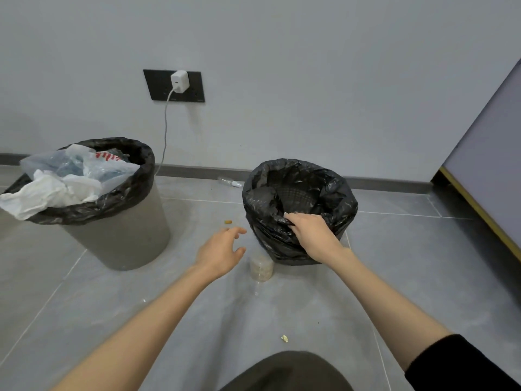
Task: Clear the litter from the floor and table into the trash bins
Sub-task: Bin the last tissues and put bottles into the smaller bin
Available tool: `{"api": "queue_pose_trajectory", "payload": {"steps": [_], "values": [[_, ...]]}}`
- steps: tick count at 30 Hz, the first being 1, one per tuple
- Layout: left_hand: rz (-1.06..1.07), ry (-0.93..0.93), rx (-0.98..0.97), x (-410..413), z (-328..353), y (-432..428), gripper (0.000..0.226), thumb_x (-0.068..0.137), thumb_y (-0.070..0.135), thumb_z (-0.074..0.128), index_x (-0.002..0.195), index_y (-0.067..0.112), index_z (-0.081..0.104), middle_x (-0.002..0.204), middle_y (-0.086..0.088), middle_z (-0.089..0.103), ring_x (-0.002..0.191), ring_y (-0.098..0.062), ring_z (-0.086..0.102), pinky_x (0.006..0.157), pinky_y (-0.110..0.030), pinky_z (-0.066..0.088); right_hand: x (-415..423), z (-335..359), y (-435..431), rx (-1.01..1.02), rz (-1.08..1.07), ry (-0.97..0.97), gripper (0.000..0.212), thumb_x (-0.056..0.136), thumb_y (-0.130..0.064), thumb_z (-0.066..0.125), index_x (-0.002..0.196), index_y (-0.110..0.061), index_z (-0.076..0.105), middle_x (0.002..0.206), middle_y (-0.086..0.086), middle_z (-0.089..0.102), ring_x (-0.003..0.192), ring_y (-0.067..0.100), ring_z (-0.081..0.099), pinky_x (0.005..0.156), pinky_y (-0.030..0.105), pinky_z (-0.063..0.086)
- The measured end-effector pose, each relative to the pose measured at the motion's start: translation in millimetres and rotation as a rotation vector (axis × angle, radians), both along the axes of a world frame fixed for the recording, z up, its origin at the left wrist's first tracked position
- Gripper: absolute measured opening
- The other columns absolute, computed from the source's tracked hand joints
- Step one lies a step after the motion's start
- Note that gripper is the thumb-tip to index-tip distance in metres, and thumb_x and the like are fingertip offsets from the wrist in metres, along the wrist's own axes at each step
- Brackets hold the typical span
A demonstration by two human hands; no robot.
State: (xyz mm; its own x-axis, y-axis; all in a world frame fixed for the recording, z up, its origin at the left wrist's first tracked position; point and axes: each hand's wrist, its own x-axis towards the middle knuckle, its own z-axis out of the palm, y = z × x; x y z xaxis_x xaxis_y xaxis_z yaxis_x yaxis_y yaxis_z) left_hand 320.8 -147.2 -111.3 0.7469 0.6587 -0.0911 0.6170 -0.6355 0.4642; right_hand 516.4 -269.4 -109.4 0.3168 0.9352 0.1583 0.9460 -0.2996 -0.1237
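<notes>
Grey bin (118, 244) with black liner, black-bagged bin (298, 204), grey tiled floor (84, 306), white charger (179, 81), orange scrap (227, 221)

**Socket plate, charger and a gold-edged panel**

A black socket plate (159, 87) is set into the pale grey wall (310, 80). A white charger (179, 81) is plugged into the plate's upper middle. Its white cable (165, 128) hangs down below the plate. Lower still, a dark grey baseboard (380, 184) runs along the wall's foot. Far right of the plate is a lilac-grey panel (490, 153) with a gold lower edge (479, 210).
</notes>
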Motion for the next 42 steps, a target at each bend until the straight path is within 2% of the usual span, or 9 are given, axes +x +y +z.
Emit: {"api": "queue_pose_trajectory", "payload": {"steps": [4, 9, 15, 20, 25, 30, 35, 38, 42], "values": [[0.039, 0.075, -0.063, -14.0, -19.7, -10.0, 0.056, 0.085, 0.034, 0.063, 0.136, 0.025, 0.042, 0.134, -0.002, 0.049, 0.12, -0.02, 0.051, 0.097, -0.036, 0.044, -9.0, 2.5, -15.8, -0.007, -0.078, -0.072, 0.032, 0.097, -0.009, 0.046, 0.127, -0.017, 0.052, 0.109, 0.002, 0.064, 0.104, 0.026, 0.059, 0.085, 0.037, 0.041], [0.062, 0.11, -0.153, -1.3, -38.6, -16.2, 0.079, 0.076, 0.038, 0.072, 0.143, 0.021, 0.033, 0.143, -0.006, 0.038, 0.129, -0.022, 0.044, 0.103, -0.038, 0.041, -10.0, -3.6, -22.4, -0.037, -0.173, -0.146, 0.049, 0.09, -0.004, 0.055, 0.135, -0.02, 0.045, 0.124, 0.001, 0.06, 0.11, 0.025, 0.055, 0.086, 0.035, 0.039], [0.002, 0.13, -0.2, 34.0, -56.9, -22.7, 0.094, 0.072, 0.035, 0.075, 0.149, 0.02, 0.021, 0.149, -0.006, 0.028, 0.134, -0.024, 0.037, 0.104, -0.039, 0.04, -6.1, -10.0, -16.5, -0.01, -0.185, -0.118, 0.037, 0.097, -0.01, 0.046, 0.132, -0.019, 0.045, 0.119, 0.001, 0.059, 0.108, 0.026, 0.053, 0.084, 0.037, 0.036], [0.021, 0.125, -0.207, 45.2, -75.8, -27.4, 0.084, 0.075, 0.025, 0.071, 0.145, 0.029, 0.024, 0.14, -0.006, 0.034, 0.125, -0.027, 0.044, 0.094, -0.039, 0.045, -2.8, -15.2, -16.4, 0.02, -0.158, -0.127, 0.03, 0.099, -0.011, 0.04, 0.129, -0.016, 0.046, 0.108, 0.001, 0.059, 0.101, 0.026, 0.054, 0.073, 0.034, 0.022], [0.08, 0.047, -0.196, 31.8, -75.8, -24.0, 0.074, 0.073, 0.029, 0.072, 0.136, 0.032, 0.034, 0.128, -0.004, 0.042, 0.113, -0.028, 0.052, 0.087, -0.037, 0.046, -5.3, -12.3, -15.5, -0.001, -0.153, -0.108, 0.028, 0.101, -0.015, 0.038, 0.127, -0.012, 0.048, 0.105, 0.006, 0.061, 0.099, 0.03, 0.055, 0.074, 0.037, 0.026], [0.21, -0.154, -0.191, 4.8, -44.2, -18.0, 0.07, 0.072, 0.031, 0.074, 0.132, 0.034, 0.04, 0.127, -0.002, 0.045, 0.112, -0.024, 0.052, 0.091, -0.033, 0.043, -14.4, -11.0, -18.2, -0.044, -0.155, -0.11, 0.027, 0.098, -0.011, 0.044, 0.123, -0.018, 0.044, 0.105, 0.002, 0.059, 0.101, 0.027, 0.051, 0.074, 0.035, 0.021], [0.295, -0.415, -0.102, -16.8, 22.8, -16.5, 0.069, 0.073, 0.029, 0.075, 0.133, 0.032, 0.042, 0.123, 0.0, 0.042, 0.109, -0.018, 0.05, 0.085, -0.024, 0.035, -31.0, -8.3, -28.3, -0.075, -0.106, -0.078, 0.035, 0.096, -0.008, 0.047, 0.129, -0.018, 0.039, 0.107, 0.0, 0.057, 0.102, 0.024, 0.049, 0.075, 0.033, 0.022], [0.318, -0.541, -0.028, -19.9, 69.2, -19.8, 0.068, 0.074, 0.032, 0.073, 0.134, 0.036, 0.04, 0.119, 0.005, 0.039, 0.099, -0.008, 0.042, 0.085, -0.024, 0.033, -43.2, -0.7, -35.4, -0.138, -0.065, -0.037, 0.025, 0.101, -0.018, 0.04, 0.126, -0.019, 0.042, 0.114, 0.002, 0.057, 0.107, 0.025, 0.048, 0.081, 0.036, 0.029], [0.255, -0.674, 0.043, -9.1, 109.2, -30.5, 0.069, 0.075, 0.032, 0.074, 0.135, 0.034, 0.04, 0.12, 0.007, 0.036, 0.101, -0.003, 0.039, 0.086, -0.019, 0.032, -60.4, 10.5, -46.3, -0.208, 0.058, 0.031, 0.033, 0.103, -0.031, 0.035, 0.133, -0.021, 0.046, 0.122, 0.005, 0.057, 0.115, 0.027, 0.047, 0.091, 0.04, 0.033]]}}
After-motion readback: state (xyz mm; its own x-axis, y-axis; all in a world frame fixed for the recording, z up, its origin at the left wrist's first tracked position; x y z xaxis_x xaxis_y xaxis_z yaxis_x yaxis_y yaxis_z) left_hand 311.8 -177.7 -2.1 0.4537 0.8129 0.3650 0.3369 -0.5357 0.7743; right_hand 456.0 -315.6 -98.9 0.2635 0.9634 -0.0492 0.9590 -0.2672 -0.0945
